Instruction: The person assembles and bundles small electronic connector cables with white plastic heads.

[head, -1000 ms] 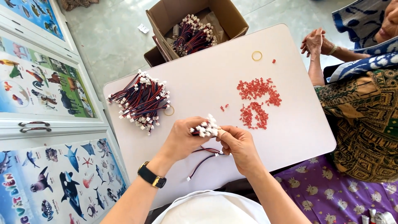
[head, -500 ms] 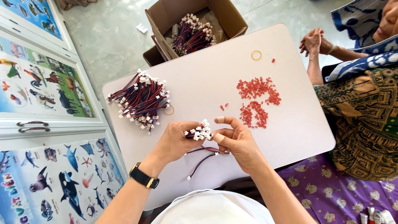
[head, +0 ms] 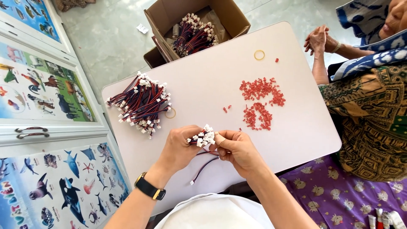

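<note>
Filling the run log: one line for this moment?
left hand: holds wire bundle | right hand: pinches its connectors | table: wire pile, red pieces

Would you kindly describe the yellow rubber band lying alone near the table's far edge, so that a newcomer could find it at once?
Start at the white table and find the scatter of small red pieces on its right half. Just beyond them, toward the cardboard box, lies the rubber band. Unlike the other band, which touches the big wire pile, this one lies alone on bare table.
</note>
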